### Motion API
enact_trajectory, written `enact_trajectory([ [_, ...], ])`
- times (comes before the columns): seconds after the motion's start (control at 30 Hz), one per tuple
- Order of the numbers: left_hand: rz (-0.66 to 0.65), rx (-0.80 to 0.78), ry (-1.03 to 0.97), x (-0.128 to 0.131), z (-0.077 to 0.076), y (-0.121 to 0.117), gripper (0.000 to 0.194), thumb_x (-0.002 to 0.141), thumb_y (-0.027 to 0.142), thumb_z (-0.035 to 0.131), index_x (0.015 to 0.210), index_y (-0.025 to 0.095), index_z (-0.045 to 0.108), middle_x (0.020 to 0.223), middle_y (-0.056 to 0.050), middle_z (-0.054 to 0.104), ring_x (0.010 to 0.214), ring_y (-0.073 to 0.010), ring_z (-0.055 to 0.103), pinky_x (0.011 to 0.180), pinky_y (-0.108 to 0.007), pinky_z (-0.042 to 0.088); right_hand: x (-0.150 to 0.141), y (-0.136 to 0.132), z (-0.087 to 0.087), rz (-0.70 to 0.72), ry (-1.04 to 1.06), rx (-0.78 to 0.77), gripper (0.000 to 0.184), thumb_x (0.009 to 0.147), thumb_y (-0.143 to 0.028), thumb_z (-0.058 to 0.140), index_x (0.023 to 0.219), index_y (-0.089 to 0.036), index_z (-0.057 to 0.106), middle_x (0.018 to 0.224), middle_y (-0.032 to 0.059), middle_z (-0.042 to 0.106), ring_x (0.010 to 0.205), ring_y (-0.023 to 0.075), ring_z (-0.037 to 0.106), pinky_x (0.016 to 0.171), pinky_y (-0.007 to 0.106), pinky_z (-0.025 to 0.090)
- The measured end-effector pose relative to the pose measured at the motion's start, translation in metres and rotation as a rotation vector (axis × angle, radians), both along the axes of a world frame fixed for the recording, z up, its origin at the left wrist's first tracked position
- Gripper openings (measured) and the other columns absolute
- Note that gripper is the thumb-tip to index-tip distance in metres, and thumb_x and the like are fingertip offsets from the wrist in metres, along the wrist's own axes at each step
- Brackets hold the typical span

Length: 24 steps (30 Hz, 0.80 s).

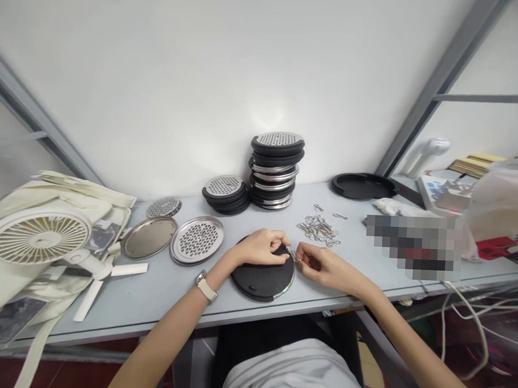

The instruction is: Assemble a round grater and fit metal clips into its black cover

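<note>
Near edge of the grey table (143, 292): one round black disc (263, 283), lying flat, bright metal showing along its right rim. Left hand (260, 248), with a pale-strapped watch (206, 286) at the wrist, rests over its far part; thumb and forefinger curl towards the disc's right edge, though whether they are closed on anything cannot be told. Right hand (324, 268), just right of the disc: thumb and forefinger together, pinching a small metal clip (292, 254) at that edge.

Near left: white fan (40, 236), upon a cream bag (10, 200).

Middle, left of the disc: one round metal grater plate (197, 240); beside it, one plain metal plate (149, 236); behind that, a smaller perforated disc (164, 207).

Middle, right: loose pile of metal clips (319, 228), two lying apart on its far side.

Right: translucent plastic bag (505, 199).

Far: low stack of black-rimmed graters (225, 195); right of it, a taller stack (276, 172), black and silver; farther right, a black tray (362, 187).

Backing all: white wall (230, 72).
</note>
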<state>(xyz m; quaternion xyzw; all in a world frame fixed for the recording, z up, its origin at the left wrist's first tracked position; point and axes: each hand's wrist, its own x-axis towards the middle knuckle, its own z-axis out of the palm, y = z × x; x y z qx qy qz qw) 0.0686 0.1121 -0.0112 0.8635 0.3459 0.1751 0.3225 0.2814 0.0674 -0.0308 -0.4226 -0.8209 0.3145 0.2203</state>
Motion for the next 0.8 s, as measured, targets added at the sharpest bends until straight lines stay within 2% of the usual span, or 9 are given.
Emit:
enact_trajectory([
  [0.23,-0.006,0.007,0.005,-0.001,-0.001,0.001,0.022,0.072,0.03,0.061,0.089,0.017,0.059,0.053,0.009,0.038,0.05,-0.0056,0.033,0.051,-0.018,0.028,-0.005,0.007,-0.005,-0.085,0.112,0.01,0.012,0.089,-0.031,0.044,0.084,-0.021,0.047,0.063,-0.0055,0.045,0.058,0.0115,0.043,0.056,0.022,0.035],
  [0.47,-0.017,0.014,0.028,-0.001,0.001,0.0,0.022,0.072,0.028,0.06,0.091,0.016,0.058,0.053,0.009,0.036,0.05,-0.0059,0.032,0.051,-0.019,0.027,-0.016,0.006,-0.01,-0.172,0.212,0.022,0.01,0.091,-0.028,0.043,0.084,-0.021,0.045,0.065,-0.0053,0.045,0.058,0.0115,0.042,0.056,0.023,0.035],
  [0.8,-0.008,0.019,0.02,-0.001,-0.001,0.0,0.021,0.072,0.027,0.059,0.09,0.017,0.058,0.053,0.009,0.036,0.05,-0.0058,0.032,0.05,-0.019,0.026,-0.02,0.002,-0.014,-0.193,0.103,0.098,0.023,0.094,-0.034,0.039,0.074,-0.022,0.042,0.057,-0.0069,0.04,0.052,0.0113,0.038,0.052,0.024,0.03],
])
